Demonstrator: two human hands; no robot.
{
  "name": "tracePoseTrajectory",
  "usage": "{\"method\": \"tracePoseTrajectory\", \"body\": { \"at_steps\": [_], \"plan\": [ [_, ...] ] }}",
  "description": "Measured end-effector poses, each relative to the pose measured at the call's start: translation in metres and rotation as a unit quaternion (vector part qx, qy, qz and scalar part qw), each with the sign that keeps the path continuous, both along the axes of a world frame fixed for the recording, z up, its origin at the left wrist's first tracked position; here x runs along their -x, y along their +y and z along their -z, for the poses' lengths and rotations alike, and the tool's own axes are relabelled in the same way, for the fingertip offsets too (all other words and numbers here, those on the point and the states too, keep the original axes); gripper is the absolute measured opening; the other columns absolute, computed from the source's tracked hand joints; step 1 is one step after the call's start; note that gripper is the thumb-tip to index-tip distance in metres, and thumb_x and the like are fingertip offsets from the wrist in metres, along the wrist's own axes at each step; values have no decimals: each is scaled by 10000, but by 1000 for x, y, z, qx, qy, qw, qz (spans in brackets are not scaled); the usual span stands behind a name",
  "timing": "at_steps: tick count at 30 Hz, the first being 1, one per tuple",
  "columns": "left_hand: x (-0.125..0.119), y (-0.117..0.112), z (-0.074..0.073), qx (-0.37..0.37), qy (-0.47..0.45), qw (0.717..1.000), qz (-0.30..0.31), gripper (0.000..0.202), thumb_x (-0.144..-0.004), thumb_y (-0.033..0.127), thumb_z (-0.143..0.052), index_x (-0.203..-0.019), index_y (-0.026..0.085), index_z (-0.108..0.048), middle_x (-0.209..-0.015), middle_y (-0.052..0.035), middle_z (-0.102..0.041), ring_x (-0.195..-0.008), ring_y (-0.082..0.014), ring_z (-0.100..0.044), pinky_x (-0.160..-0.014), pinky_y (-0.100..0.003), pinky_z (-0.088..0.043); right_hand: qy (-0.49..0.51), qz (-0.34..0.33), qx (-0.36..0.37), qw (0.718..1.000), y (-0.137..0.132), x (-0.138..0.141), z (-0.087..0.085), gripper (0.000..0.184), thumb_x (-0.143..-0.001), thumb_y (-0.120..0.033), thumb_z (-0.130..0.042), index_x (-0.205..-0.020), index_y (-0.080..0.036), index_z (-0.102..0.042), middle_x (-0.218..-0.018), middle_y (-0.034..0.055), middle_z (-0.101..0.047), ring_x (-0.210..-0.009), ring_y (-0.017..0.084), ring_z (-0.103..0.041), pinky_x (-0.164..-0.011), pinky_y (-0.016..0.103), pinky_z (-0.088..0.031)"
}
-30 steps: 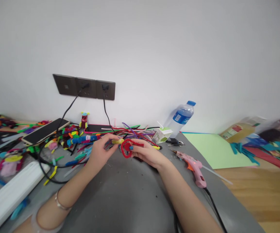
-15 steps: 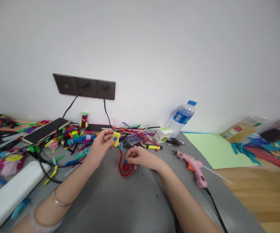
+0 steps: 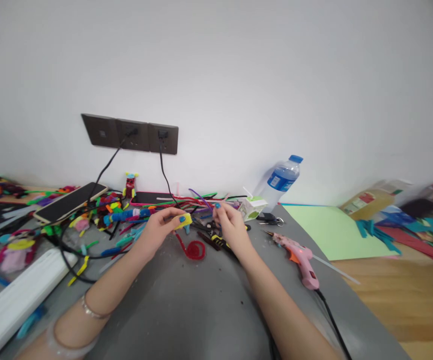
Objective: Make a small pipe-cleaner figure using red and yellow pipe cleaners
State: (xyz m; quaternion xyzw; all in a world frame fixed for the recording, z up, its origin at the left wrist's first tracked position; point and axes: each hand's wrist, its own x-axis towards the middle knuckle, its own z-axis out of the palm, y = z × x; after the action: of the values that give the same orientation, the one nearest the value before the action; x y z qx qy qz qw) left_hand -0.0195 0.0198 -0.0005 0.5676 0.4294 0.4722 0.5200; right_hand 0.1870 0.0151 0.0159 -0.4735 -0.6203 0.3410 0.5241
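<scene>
Grey table (image 3: pixel 178 310): pliers (image 3: pixel 220 242) beneath right grip (image 3: pixel 233 229), hold unclear; left grip (image 3: pixel 159 230) pinches yellow piece (image 3: pixel 187 219).

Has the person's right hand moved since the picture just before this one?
Yes: the right hand moved up and rightward, closer to the unmoved green-and-white carton.

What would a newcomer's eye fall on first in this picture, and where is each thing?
Probably the bright red coil, just below the left hand, which pinches a small yellow piece. Next might come the pink glue gun, lying on the grey tabletop to the right, and the blue-capped bottle near the wall.
</scene>
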Motion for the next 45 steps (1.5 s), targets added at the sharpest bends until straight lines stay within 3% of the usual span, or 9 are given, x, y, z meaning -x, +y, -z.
{"method": "tracePoseTrajectory", "body": {
  "at_steps": [5,12,18,25,31,36,40,42,45],
  "plan": [
    [-2,-1,-2,9,-30,999,7,321,-756,425,-724,-954,175,-689,-843,-46,-688,-712,-157,-629,-604,-247,-495,85,25,-41,995,-9,3,-11,280,-937,-494,-464,-1001,-228,-524,-550,-60,-420,-490,126,-340,-515,271,-275],
    [-7,-8,-9,19,-55,997,40,277,-737,411,-754,-838,170,-661,-761,-5,-637,-669,-126,-589,-599,-228,-458,-7,-144,1,990,-14,14,-7,243,-857,-359,-600,-1046,-213,-558,-807,6,-551,-620,126,-462,-555,264,-349],
    [-8,-8,-13,71,-107,991,40,353,-660,453,-812,-827,159,-709,-779,-38,-675,-698,-146,-607,-608,-240,-471,-63,-163,17,984,-14,16,-1,187,-794,-230,-633,-970,-204,-576,-835,-9,-580,-616,103,-476,-540,234,-364],
    [-6,-8,-15,131,-134,980,61,391,-633,403,-843,-915,148,-749,-893,-84,-732,-741,-153,-629,-666,-252,-495,-64,-137,0,989,-12,15,-1,176,-808,-254,-615,-967,-192,-573,-838,2,-597,-651,115,-514,-560,234,-391],
    [-6,-8,-12,64,-54,993,85,382,-664,313,-811,-999,152,-728,-1003,-81,-730,-767,-157,-631,-653,-245,-497,-70,-111,-21,991,-10,13,-1,154,-816,-294,-627,-916,-195,-564,-764,-9,-573,-626,122,-502,-563,245,-393],
    [-6,-4,-3,-29,29,993,113,274,-718,278,-749,-963,159,-724,-974,-73,-751,-869,-209,-686,-800,-317,-538,-100,-110,-52,988,-11,14,3,138,-800,-276,-655,-876,-197,-571,-760,-9,-586,-644,125,-521,-577,245,-387],
    [-5,-1,5,-62,45,993,91,321,-730,254,-716,-1038,164,-713,-1047,-91,-754,-962,-243,-694,-868,-363,-538,-74,-100,-72,990,-6,8,3,157,-870,-338,-595,-933,-194,-587,-828,18,-622,-706,143,-559,-630,263,-429],
    [-4,1,7,-83,50,993,64,370,-726,242,-709,-1087,163,-703,-1070,-97,-749,-992,-249,-688,-883,-369,-531,-42,-57,-96,993,-3,-1,-7,209,-912,-392,-537,-963,-197,-591,-822,24,-622,-721,153,-578,-653,276,-453],
    [-2,2,8,-120,79,989,37,316,-742,256,-704,-1045,169,-712,-1034,-92,-749,-976,-247,-686,-857,-364,-533,27,77,-151,985,-4,-25,-37,240,-911,-443,-534,-954,-210,-576,-769,10,-618,-679,148,-585,-647,277,-467]
  ]
}}
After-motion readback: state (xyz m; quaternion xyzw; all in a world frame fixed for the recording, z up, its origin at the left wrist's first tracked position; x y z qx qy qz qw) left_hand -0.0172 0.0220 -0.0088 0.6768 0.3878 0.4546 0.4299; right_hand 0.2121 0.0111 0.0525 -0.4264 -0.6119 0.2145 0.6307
